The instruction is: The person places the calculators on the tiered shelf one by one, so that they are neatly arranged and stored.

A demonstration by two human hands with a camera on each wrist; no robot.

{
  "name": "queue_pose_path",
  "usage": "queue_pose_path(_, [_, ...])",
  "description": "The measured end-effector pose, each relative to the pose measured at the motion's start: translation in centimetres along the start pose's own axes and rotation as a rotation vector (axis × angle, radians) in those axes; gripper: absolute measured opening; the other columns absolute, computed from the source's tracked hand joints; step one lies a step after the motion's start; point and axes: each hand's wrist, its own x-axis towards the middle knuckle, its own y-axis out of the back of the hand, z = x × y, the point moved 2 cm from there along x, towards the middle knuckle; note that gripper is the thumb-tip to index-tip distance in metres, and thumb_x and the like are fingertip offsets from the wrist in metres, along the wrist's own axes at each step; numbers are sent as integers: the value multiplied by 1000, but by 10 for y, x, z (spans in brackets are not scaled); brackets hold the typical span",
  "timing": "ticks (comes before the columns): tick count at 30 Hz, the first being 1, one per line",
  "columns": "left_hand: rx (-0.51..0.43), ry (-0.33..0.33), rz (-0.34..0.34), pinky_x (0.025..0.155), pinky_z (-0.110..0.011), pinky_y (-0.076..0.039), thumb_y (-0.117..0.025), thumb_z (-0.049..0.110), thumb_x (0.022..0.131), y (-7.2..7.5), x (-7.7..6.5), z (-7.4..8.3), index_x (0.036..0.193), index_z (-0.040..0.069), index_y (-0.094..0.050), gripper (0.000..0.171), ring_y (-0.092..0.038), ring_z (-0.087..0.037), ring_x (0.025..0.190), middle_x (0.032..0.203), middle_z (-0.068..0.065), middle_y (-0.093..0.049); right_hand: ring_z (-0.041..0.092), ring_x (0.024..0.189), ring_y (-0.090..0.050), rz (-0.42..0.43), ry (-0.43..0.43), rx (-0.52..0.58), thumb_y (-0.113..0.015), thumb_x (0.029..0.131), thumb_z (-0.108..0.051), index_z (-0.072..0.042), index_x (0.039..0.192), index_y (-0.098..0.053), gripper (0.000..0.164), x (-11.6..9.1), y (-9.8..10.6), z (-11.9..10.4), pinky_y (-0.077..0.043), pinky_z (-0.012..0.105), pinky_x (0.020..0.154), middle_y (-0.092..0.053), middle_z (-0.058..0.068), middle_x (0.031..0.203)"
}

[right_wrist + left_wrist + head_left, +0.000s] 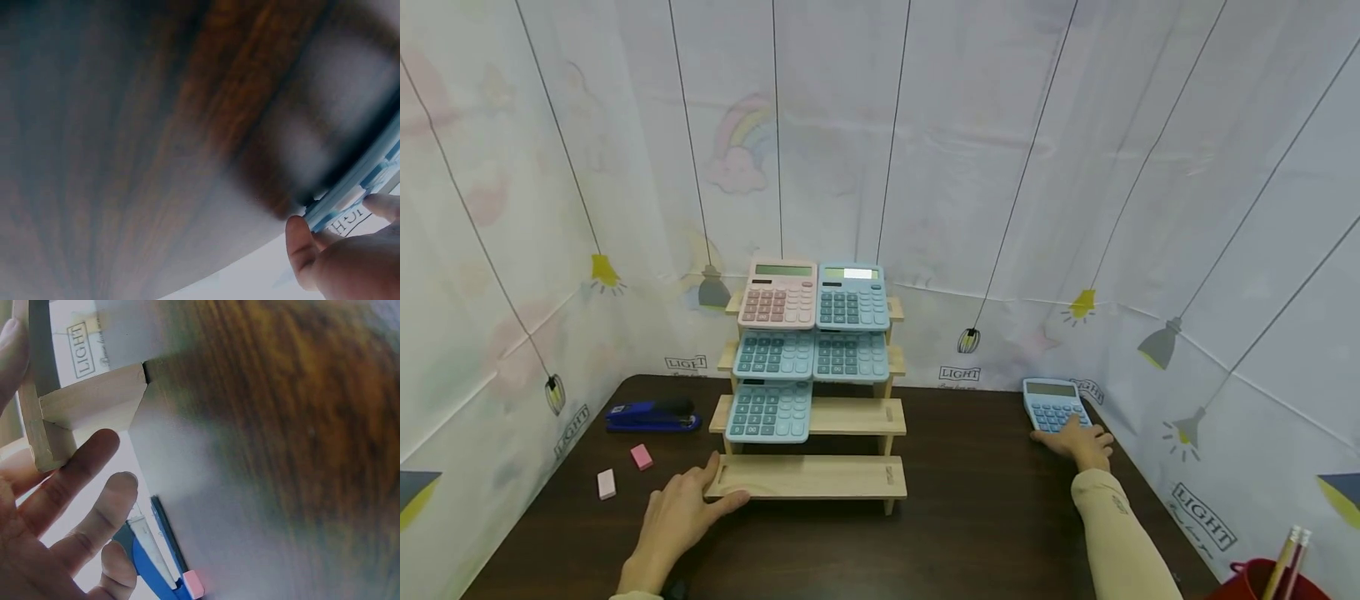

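My left hand (pixel 679 518) holds the left end of the lowest step of a wooden tiered rack (pixel 812 477). Its thumb lies along the front edge; in the left wrist view, the other fingers (pixel 94 456) spread by the rack's side. At the table's right side, my right hand (pixel 1078 444) grips the near edge of a light blue calculator (pixel 1051 398), covering its lower keys. The right wrist view shows the thumb (pixel 301 247) at the calculator's edge. On the rack's upper tiers stand a pink calculator (pixel 778 293) and several blue calculators (pixel 852 297).
A blue stapler (pixel 653 415), a pink eraser (pixel 642 457) and a white eraser (pixel 606 484) lie left of the rack on the dark wooden table (pixel 970 517). A red cup (pixel 1255 581) with pencils stands at the lower right. Patterned curtains (pixel 985 150) enclose the table.
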Motion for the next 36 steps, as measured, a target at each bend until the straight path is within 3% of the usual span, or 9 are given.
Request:
queue_pose_path(20, [-4, -9, 0, 66, -43, -44, -59, 81, 79, 4, -2, 3, 150, 4, -45, 106, -65, -40, 102, 120, -22, -68, 70, 127, -13, 25, -3, -39, -62, 84, -68, 18, 152, -9, 122, -30, -7, -3, -16, 75, 110, -10, 57, 136])
queue_pose_path(31, [-18, 2, -22, 62, -34, -34, -60, 79, 80, 2, -1, 0, 152, 4, -42, 105, -65, -29, 89, 116, -18, -68, 66, 114, -33, 54, 32, -90, -64, 80, -73, 21, 145, -25, 120, -56, -13, -12, -30, 71, 101, -30, 56, 127])
queue_pose_path(36, [-24, -1, -25, 64, -35, -35, -60, 79, 79, 1, -1, 0, 152, 5, -41, 106, -66, -32, 95, 119, -18, -68, 64, 112, -38, 78, 15, -115, -65, 79, -73, 21, 144, -28, 120, -68, -17, -17, -34, 68, 98, -35, 55, 126])
